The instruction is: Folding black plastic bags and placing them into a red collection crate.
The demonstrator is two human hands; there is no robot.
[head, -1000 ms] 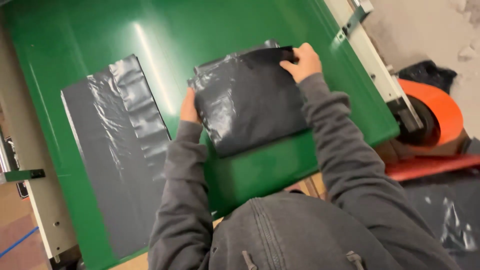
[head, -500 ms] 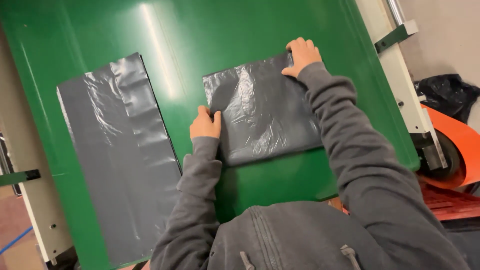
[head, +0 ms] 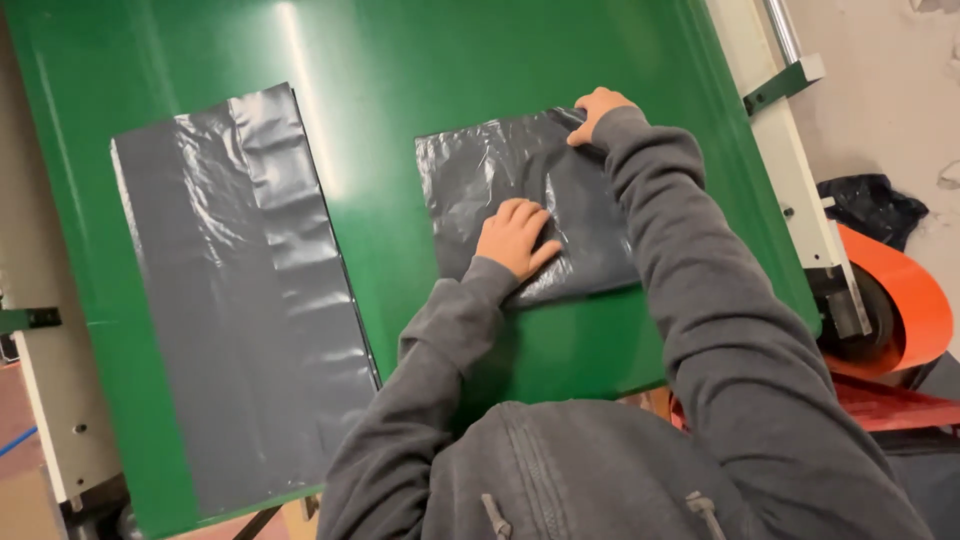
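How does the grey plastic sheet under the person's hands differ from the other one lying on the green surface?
The folded grey sheet on the right is short and squarish; the long grey sheet on the left is spread out full length. The left hand presses flat on the folded sheet and the right hand holds its far corner, while nothing touches the long sheet. Both are glossy, wrinkled dark-grey plastic lying flat on the green table.

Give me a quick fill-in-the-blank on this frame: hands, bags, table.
1. The left hand lies flat on the folded grey plastic bag, which rests on a ____ table.
2. The right hand grips the folded bag at its far ____ corner.
3. A longer grey bag lies flat to the ____ of the folded one.
4. The roll beside the table's right edge is ____.

Missing words: green; right; left; orange
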